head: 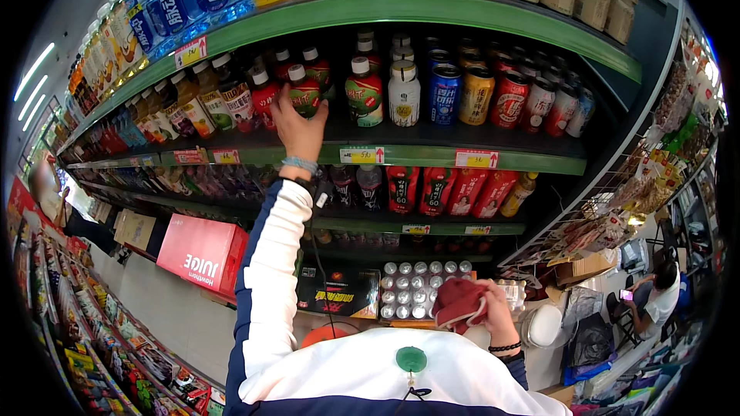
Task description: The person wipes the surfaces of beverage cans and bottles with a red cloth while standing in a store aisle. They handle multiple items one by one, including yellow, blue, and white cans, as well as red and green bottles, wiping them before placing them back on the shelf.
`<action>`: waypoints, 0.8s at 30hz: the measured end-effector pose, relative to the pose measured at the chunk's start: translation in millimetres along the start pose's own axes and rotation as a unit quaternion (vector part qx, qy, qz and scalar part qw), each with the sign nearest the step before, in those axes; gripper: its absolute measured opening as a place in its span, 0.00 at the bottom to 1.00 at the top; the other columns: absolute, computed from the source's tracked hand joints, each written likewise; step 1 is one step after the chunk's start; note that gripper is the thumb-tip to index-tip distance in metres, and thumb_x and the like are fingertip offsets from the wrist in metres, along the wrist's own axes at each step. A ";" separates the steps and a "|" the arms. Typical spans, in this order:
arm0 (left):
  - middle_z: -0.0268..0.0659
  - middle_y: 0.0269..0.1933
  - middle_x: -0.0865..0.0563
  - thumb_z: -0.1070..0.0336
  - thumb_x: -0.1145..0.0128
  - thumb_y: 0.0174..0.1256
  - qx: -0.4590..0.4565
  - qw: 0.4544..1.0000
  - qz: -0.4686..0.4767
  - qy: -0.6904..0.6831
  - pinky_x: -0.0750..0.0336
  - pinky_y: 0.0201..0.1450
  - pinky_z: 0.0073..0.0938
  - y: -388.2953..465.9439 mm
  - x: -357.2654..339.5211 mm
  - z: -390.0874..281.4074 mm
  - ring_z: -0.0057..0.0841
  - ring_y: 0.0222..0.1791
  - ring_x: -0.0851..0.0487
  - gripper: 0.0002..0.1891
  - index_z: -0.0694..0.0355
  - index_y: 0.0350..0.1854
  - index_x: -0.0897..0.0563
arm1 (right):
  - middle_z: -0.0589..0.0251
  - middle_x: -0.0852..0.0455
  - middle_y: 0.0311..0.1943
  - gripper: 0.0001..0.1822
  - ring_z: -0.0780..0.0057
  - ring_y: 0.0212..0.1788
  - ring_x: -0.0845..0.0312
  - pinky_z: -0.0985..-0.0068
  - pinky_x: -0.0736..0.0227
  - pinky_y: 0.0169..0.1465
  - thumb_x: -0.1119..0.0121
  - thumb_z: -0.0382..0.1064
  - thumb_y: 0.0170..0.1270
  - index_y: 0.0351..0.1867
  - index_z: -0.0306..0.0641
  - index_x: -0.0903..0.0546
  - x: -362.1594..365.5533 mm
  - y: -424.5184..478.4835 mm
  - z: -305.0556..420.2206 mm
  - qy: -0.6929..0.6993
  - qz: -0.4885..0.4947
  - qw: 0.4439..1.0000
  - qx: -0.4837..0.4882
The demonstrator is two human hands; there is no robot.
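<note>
My left hand (299,126) reaches onto the middle shelf, its thumb and fingers spread around a green-and-red drink bottle (303,92) with a white cap. A red bottle (264,98) stands just left of it, close to my fingertips. To the right, a similar green-and-red bottle (363,95) stands upright beside a white bottle (404,98). Low in the view, near my body, my right hand (496,309) holds a crumpled dark red cloth (459,302).
Drink cans (444,95) line the shelf's right part. Above runs a green shelf edge (404,8). Below are a shrink-wrapped pack of cans (411,283), a black carton (341,292) and a pink carton (199,251). One person (656,294) sits at right; another (55,196) stands at far left.
</note>
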State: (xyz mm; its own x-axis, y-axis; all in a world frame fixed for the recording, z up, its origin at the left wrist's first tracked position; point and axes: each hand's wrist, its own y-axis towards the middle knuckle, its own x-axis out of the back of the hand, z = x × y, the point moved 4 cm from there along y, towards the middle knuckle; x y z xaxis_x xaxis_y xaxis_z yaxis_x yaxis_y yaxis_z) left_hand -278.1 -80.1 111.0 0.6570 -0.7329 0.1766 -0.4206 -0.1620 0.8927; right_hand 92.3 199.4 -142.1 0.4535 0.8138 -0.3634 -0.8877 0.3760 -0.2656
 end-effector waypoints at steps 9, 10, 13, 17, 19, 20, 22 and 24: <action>0.56 0.47 0.20 0.52 0.27 0.42 0.187 0.970 0.152 -0.033 0.26 0.51 0.43 4.9 -36.3 60.8 0.52 0.48 0.21 0.41 0.70 0.56 0.33 | 0.51 0.26 0.59 0.33 0.54 0.59 0.29 0.57 0.35 0.64 0.55 0.60 0.65 0.60 0.35 0.30 -2.4 1.1 10.5 0.432 0.060 0.900 -0.022; 0.55 0.47 0.19 0.53 0.27 0.42 0.189 0.970 0.154 -0.021 0.26 0.50 0.42 6.0 -36.5 66.0 0.51 0.48 0.21 0.40 0.70 0.55 0.32 | 0.51 0.27 0.60 0.33 0.54 0.59 0.30 0.56 0.35 0.64 0.57 0.61 0.66 0.61 0.35 0.32 -8.6 -1.3 13.8 0.411 0.083 0.908 -0.004; 0.52 0.46 0.19 0.55 0.26 0.41 0.125 0.985 0.079 -0.095 0.26 0.49 0.38 4.4 -19.5 58.0 0.45 0.46 0.19 0.37 0.69 0.53 0.30 | 0.50 0.28 0.60 0.31 0.54 0.60 0.31 0.55 0.37 0.65 0.60 0.60 0.68 0.60 0.35 0.32 -31.5 -16.9 25.4 0.450 0.129 0.884 0.006; 0.45 0.49 0.23 0.62 0.26 0.44 0.132 0.962 -0.013 -0.239 0.27 0.52 0.34 -28.4 30.0 4.1 0.32 0.48 0.22 0.36 0.67 0.55 0.32 | 0.49 0.31 0.63 0.28 0.53 0.63 0.34 0.55 0.40 0.67 0.66 0.51 0.71 0.64 0.34 0.35 -46.8 -26.9 51.6 0.336 0.188 0.920 0.068; 0.44 0.53 0.25 0.64 0.27 0.44 0.107 0.958 0.026 -0.263 0.30 0.56 0.34 -64.5 47.5 -41.8 0.32 0.52 0.25 0.39 0.65 0.59 0.34 | 0.48 0.36 0.66 0.28 0.52 0.66 0.37 0.57 0.41 0.68 0.68 0.44 0.71 0.68 0.31 0.40 -48.5 -25.8 66.8 0.270 0.180 0.941 0.093; 0.43 0.53 0.26 0.65 0.27 0.42 0.127 0.950 0.077 -0.274 0.31 0.58 0.34 -84.7 60.2 -62.6 0.32 0.52 0.25 0.39 0.65 0.59 0.34 | 0.47 0.35 0.66 0.28 0.53 0.65 0.36 0.57 0.40 0.68 0.65 0.45 0.70 0.67 0.30 0.39 -57.0 -18.6 77.4 0.175 0.120 0.970 0.114; 0.42 0.51 0.25 0.66 0.27 0.39 0.085 0.948 0.136 -0.275 0.30 0.56 0.32 -126.8 78.4 -91.4 0.31 0.50 0.24 0.38 0.64 0.57 0.32 | 0.47 0.29 0.61 0.33 0.56 0.61 0.29 0.60 0.33 0.63 0.45 0.45 0.65 0.65 0.27 0.38 -94.4 -9.5 102.0 0.209 0.146 0.950 0.178; 0.41 0.51 0.23 0.68 0.26 0.37 0.150 0.918 0.216 -0.298 0.30 0.56 0.30 -168.6 78.4 -111.8 0.30 0.51 0.24 0.39 0.63 0.58 0.31 | 0.46 0.31 0.62 0.34 0.55 0.62 0.30 0.59 0.35 0.64 0.45 0.44 0.66 0.67 0.28 0.41 -140.7 -23.8 116.5 0.116 0.124 0.943 0.285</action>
State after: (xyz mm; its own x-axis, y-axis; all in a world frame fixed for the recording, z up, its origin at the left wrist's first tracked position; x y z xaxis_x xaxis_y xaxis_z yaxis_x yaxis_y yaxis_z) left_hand -85.7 -36.3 20.7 -0.0334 -0.9882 0.1492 -0.7730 0.1202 0.6229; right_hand 40.4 127.5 19.4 0.1725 0.8136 -0.5553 -0.8376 0.4178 0.3519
